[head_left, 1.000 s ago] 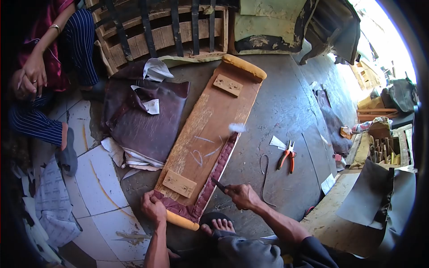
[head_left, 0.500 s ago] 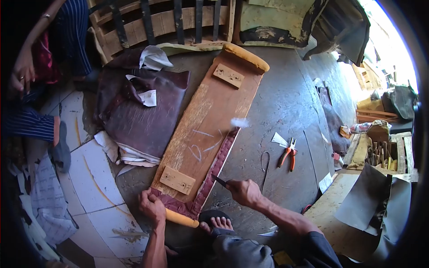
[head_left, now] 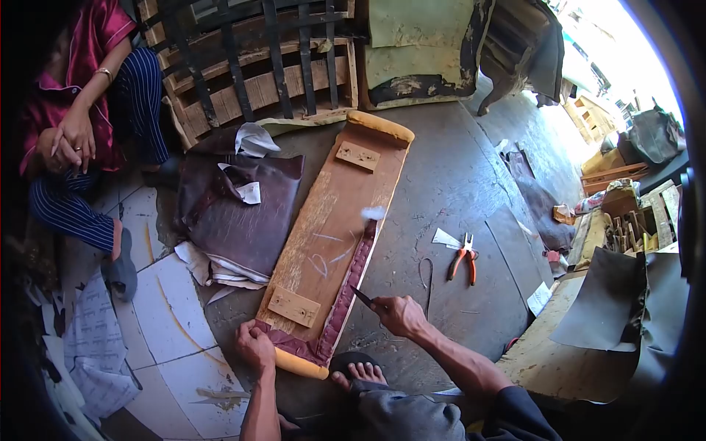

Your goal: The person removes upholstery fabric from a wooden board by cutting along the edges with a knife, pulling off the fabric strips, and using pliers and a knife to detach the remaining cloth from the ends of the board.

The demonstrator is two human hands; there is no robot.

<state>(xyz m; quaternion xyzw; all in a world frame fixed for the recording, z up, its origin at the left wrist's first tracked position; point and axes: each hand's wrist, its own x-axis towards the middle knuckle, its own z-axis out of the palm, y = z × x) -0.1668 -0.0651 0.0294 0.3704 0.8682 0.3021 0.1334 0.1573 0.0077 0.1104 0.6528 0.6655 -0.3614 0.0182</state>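
Observation:
A long wooden panel (head_left: 346, 198) with two small wood blocks lies slanted on the floor, yellow foam on both ends. Dark red leather (head_left: 343, 305) is folded over its lower right edge and lower end. My left hand (head_left: 256, 345) grips the panel's lower left corner, fingers curled on the leather and foam. In my right hand (head_left: 401, 316) is a dark-bladed knife (head_left: 361, 298), its tip close to the leather strip on the right edge. A white tuft (head_left: 373, 213) sits at the strip's upper end.
Red-handled pliers (head_left: 462, 261) lie on the floor to the right. Folded dark red leather (head_left: 250, 213) is left of the panel. A seated person (head_left: 81, 132) is at the upper left. A slatted wooden frame (head_left: 257, 92) stands behind. Grey sheet material (head_left: 599, 301) rests at the lower right.
The view has shifted, so the panel and pliers appear lower and further left than half a second ago. My left hand keeps its grip, and the knife stays near the leather strip.

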